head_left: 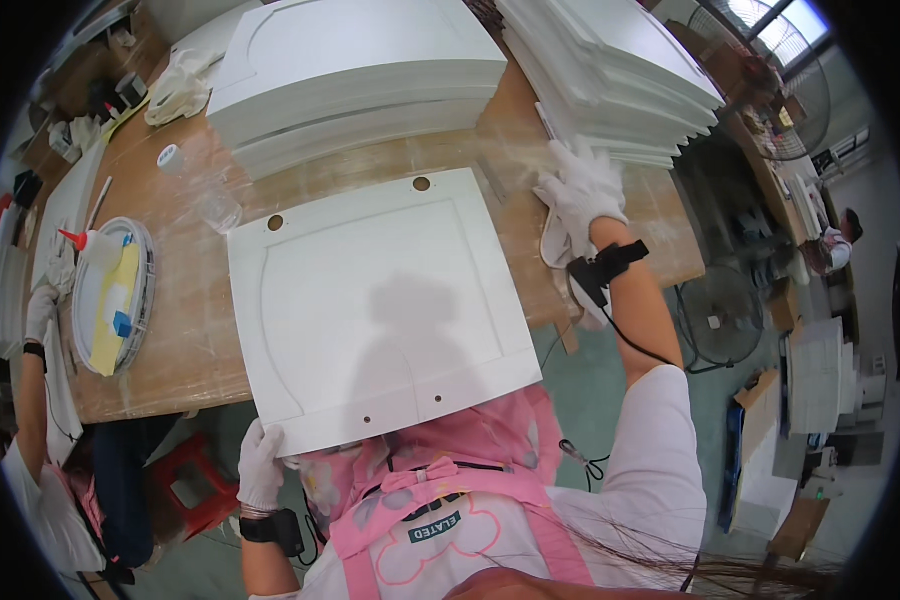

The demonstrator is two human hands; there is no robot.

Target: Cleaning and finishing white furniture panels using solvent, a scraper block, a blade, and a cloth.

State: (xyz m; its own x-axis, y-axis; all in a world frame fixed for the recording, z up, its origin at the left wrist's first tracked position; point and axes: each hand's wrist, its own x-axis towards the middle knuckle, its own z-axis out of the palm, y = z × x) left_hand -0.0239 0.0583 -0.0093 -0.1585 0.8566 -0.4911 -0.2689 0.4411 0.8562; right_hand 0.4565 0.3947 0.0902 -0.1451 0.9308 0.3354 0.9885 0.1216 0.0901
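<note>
A white cabinet door panel (390,300) with a routed frame line lies at the table's front edge, its near end reaching past the edge toward my apron. Two larger holes sit near its far end and two small ones near its close end. My left hand (261,466), in a white glove, closes on the panel's near left corner. To the right of the panel, my gloved right hand (582,190) is slightly blurred, fingers apart, over a white cloth (558,245) that hangs over the table edge. Nothing shows between its fingers.
Stacks of white panels stand at the back (360,100) and back right (620,80). Left of the panel are a clear bottle (215,205) and a round tray (148,290) holding a red-tipped squeeze bottle (95,248). A co-worker's gloved hand (42,310) is at far left.
</note>
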